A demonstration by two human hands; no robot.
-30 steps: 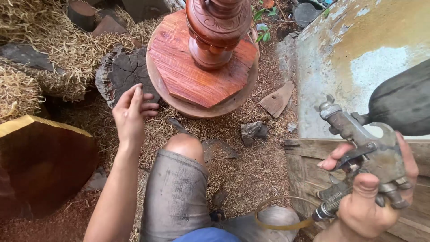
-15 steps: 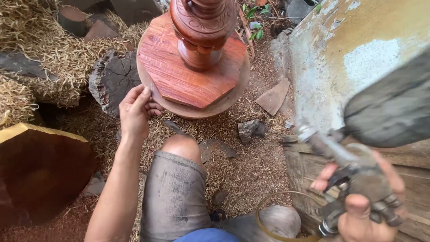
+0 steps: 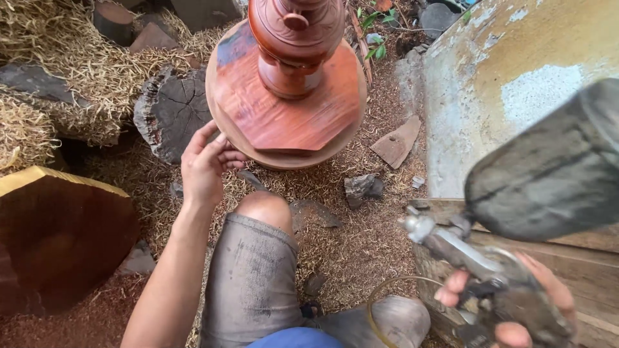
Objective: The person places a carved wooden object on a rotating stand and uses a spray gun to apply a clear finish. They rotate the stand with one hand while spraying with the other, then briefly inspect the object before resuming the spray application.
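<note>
The left hand point(image 3: 205, 169) reaches forward with its fingers spread and open, the fingertips touching the lower edge of a round wooden turntable point(image 3: 227, 138). On that turntable sits a reddish, polished carved wooden piece point(image 3: 290, 71) — an eight-sided flat base with a turned, rounded column rising from its middle, upright and near the top of the view.

The right hand point(image 3: 516, 303) is at the lower right, closed around the handle of a grimy metal spray gun point(image 3: 477, 270), one finger curled at the trigger. The gun's nozzle points up and to the left, and its dark cup point(image 3: 548, 174) looms large and blurred above the hand. The two hands are well apart, with the person's bent knee point(image 3: 261, 209) in grey shorts between them.

The ground is covered with wood shavings point(image 3: 361, 245). A dark cut stump point(image 3: 169, 113) lies just left of the turntable, and a big brown wooden block point(image 3: 58, 238) with a yellow edge sits at the far left. A stained, patchy metal sheet point(image 3: 516, 84) stands at the right — a thin hose point(image 3: 387, 293) loops near the foot.
</note>
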